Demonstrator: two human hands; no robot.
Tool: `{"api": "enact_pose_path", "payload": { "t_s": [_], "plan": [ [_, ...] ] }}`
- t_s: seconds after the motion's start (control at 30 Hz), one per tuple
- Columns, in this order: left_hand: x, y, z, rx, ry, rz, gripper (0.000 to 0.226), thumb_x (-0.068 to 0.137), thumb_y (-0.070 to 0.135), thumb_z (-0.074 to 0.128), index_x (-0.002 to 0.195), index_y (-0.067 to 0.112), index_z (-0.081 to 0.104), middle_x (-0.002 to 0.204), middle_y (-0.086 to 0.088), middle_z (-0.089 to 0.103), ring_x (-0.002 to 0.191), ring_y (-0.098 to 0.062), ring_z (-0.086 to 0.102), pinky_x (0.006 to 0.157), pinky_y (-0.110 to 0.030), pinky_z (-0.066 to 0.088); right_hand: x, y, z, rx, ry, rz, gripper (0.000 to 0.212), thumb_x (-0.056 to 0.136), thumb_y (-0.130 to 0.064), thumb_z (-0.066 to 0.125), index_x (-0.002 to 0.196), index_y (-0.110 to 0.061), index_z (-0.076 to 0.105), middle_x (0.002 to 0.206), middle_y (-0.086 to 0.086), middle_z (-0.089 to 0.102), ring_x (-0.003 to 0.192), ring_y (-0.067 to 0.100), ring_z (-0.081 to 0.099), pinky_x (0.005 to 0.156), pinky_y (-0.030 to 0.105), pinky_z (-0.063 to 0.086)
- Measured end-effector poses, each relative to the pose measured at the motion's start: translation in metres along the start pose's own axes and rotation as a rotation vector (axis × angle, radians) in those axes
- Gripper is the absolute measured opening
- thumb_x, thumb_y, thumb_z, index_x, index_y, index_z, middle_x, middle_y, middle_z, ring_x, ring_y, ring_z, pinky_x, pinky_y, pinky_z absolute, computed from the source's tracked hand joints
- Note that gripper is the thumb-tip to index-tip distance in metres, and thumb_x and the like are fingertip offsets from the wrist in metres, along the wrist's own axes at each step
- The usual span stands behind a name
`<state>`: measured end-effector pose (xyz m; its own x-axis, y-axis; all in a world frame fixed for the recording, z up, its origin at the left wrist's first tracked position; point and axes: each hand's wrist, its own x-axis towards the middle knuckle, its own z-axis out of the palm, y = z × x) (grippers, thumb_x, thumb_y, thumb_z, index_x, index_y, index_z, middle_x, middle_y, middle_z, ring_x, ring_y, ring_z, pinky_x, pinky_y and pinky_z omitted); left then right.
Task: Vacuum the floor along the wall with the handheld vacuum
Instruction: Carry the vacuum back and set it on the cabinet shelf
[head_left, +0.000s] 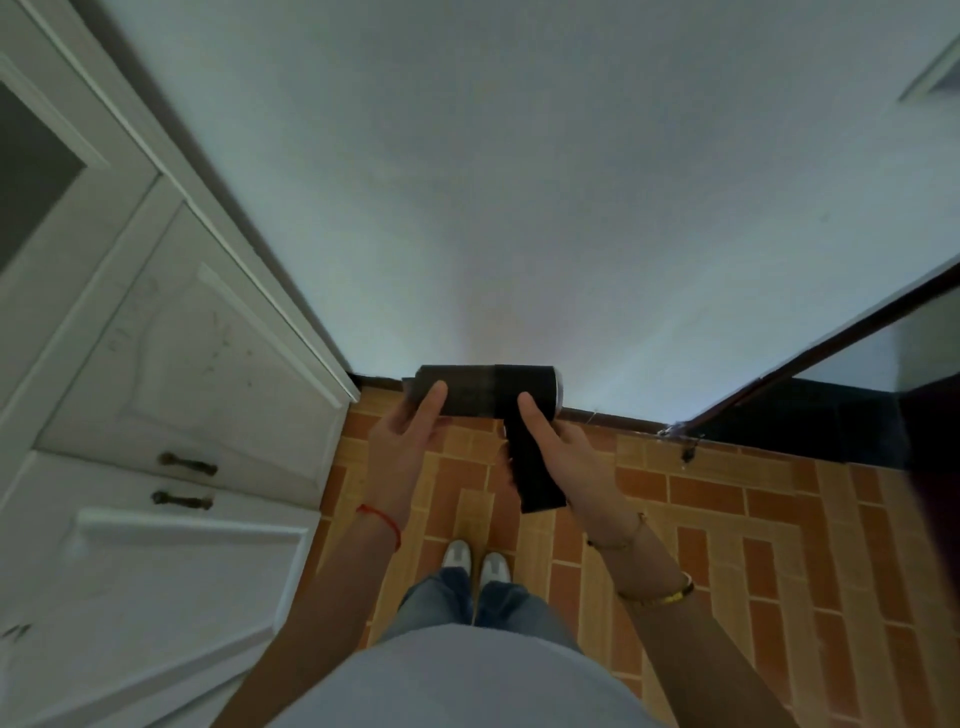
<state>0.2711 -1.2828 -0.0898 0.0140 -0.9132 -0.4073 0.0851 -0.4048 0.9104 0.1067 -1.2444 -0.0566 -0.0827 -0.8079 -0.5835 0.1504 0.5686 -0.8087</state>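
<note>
A black handheld vacuum (480, 391) hangs in front of me, its barrel lying sideways and its handle pointing down toward me. My right hand (558, 452) wraps the handle. My left hand (408, 447) holds the barrel's left end with the thumb on top. The white wall (519, 208) rises straight ahead and meets the brick-pattern tiled floor (727, 519) at a dark skirting strip (613, 415), partly hidden behind the vacuum.
A white cabinet (156, 415) with two dark handles stands on the left, close to my left arm. A dark-edged door (831, 338) and dark area lie at the right. My two white shoes (475, 561) stand on the tiles below.
</note>
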Motion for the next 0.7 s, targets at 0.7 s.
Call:
{"api": "enact_pose_path", "payload": {
  "t_s": [0.7],
  "plan": [
    [-0.129,-0.021,-0.103,-0.217,0.627,0.022,0.025,0.089,0.042,0.066,0.1,0.02,0.07,0.096,-0.006,0.076,0.097,-0.022,0.072,0.089,-0.031,0.056,-0.036,0.03,0.103,-0.345,-0.504,0.041,0.049,0.089,-0.055,0.052,0.089,-0.008,0.067,0.071,0.007,0.07,0.065,0.022,0.066,0.066,0.03,0.056]
  ]
}}
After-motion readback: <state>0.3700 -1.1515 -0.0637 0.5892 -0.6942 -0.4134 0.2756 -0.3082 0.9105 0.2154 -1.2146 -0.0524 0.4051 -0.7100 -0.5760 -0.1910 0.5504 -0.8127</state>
